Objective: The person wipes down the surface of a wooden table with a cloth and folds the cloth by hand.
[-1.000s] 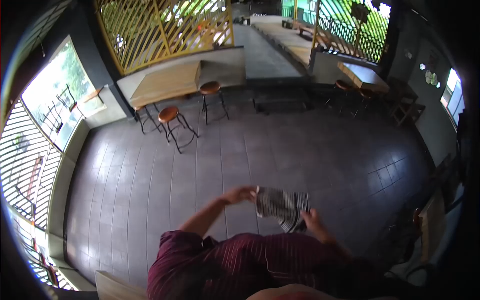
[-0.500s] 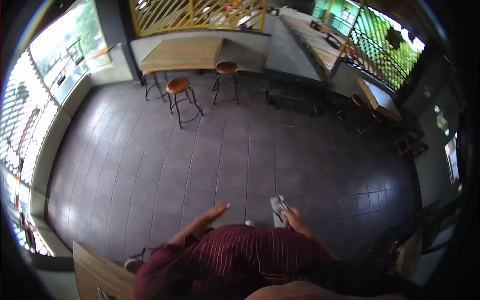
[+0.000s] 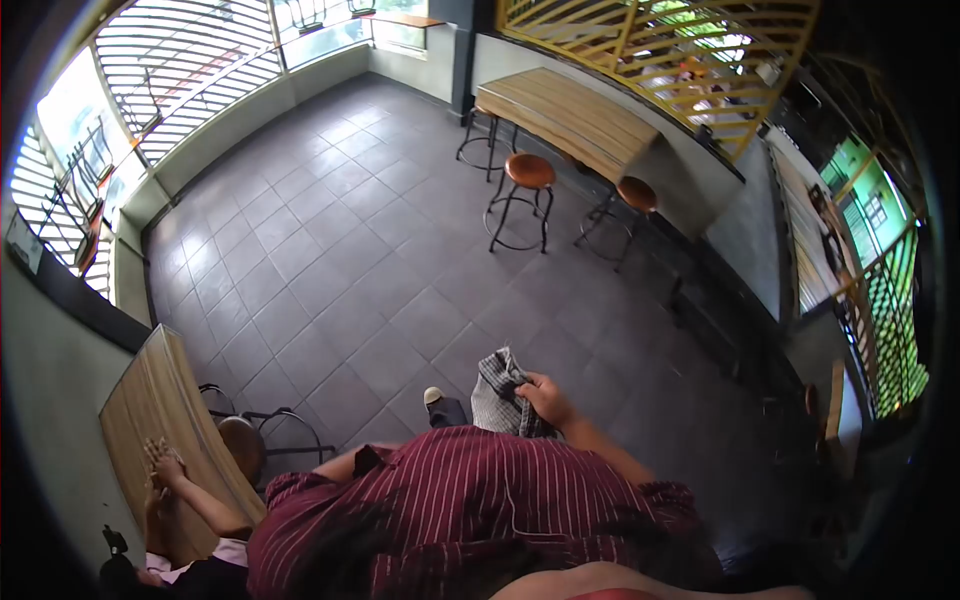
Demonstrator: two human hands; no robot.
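My right hand (image 3: pixel 546 398) is closed on a grey-and-white checked cloth (image 3: pixel 494 405), which hangs bunched in front of my striped maroon shirt (image 3: pixel 450 500). The thumb and fingers pinch its upper right part. Of my left arm, only a piece of forearm (image 3: pixel 345 465) shows beside the shirt; the hand itself is hidden. One shoe (image 3: pixel 433 396) with a pale toe pokes out just left of the cloth, over the dark tiled floor (image 3: pixel 380 330).
At left, another person's hands (image 3: pixel 165 465) rest together on a wooden table (image 3: pixel 150 400), with a round stool (image 3: pixel 242 445) beside it. Ahead stand a long wooden table (image 3: pixel 570 110) and stools (image 3: pixel 530 172) with brown seats. A low wall (image 3: pixel 230 140) runs along the left.
My view has swung left, bringing the side table and another person into sight. My left hand, earlier stretched out over the floor, has dropped out of sight. The cloth stays in my right hand.
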